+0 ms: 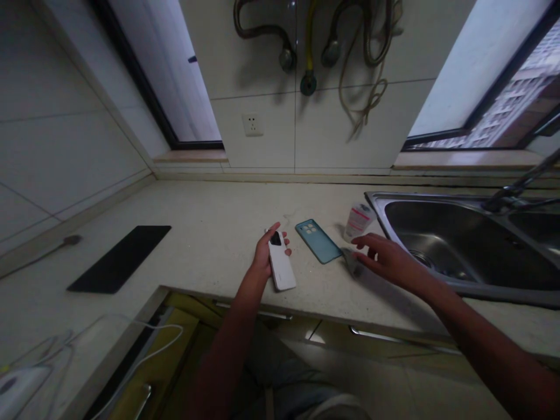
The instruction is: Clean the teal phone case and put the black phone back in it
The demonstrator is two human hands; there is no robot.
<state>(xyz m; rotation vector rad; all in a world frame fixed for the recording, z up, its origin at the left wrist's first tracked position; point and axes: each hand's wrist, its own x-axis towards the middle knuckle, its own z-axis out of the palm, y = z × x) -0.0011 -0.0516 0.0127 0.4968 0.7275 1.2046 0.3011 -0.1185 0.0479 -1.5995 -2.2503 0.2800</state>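
My left hand (262, 256) grips a white phone (280, 267) by its top end, back side up, its lower end resting on the pale countertop (205, 233). A teal phone (317, 240) lies face down just to the right of it. My right hand (385, 259) hovers with fingers spread over a small grey cloth (352, 262) beside the teal phone; whether it touches the cloth is unclear. A small clear bottle (359, 220) with a pink label stands behind the cloth, by the sink.
A steel sink (464, 245) with a faucet (520, 186) fills the right. A black flat mat (120, 256) lies on the left counter. White cables (144, 344) and a white device (17, 388) sit bottom left. Hoses (306, 46) hang on the tiled wall above a socket (252, 124).
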